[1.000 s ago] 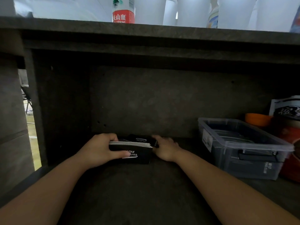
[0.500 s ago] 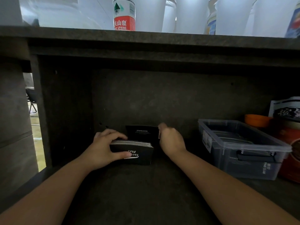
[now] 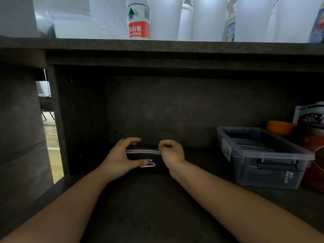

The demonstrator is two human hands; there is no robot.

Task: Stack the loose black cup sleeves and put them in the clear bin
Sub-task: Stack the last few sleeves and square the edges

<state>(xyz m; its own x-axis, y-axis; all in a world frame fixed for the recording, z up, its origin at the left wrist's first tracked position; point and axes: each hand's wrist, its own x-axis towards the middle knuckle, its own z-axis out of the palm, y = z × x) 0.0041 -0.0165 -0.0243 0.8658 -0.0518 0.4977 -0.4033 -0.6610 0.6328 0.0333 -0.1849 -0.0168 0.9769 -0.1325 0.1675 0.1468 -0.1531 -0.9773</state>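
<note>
Flat stack of black cardboard cup sleeves (image 3: 150, 161) standing on edge on the dark grey shelf (image 3: 157, 207), clamped between 2 hands: left hand (image 3: 121, 157) gripping its left end, right hand (image 3: 172, 154) pinching the top right. Clear plastic bin (image 3: 263, 155) well apart, rightward.

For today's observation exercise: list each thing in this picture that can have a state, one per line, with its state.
Stack of black cup sleeves: flattened, standing on edge on the shelf, gripped at both ends.
Left hand: closed on the stack.
Right hand: closed on the stack.
Clear bin: lid off, sleeves already inside.
Water bottle: upright on the top.
</note>
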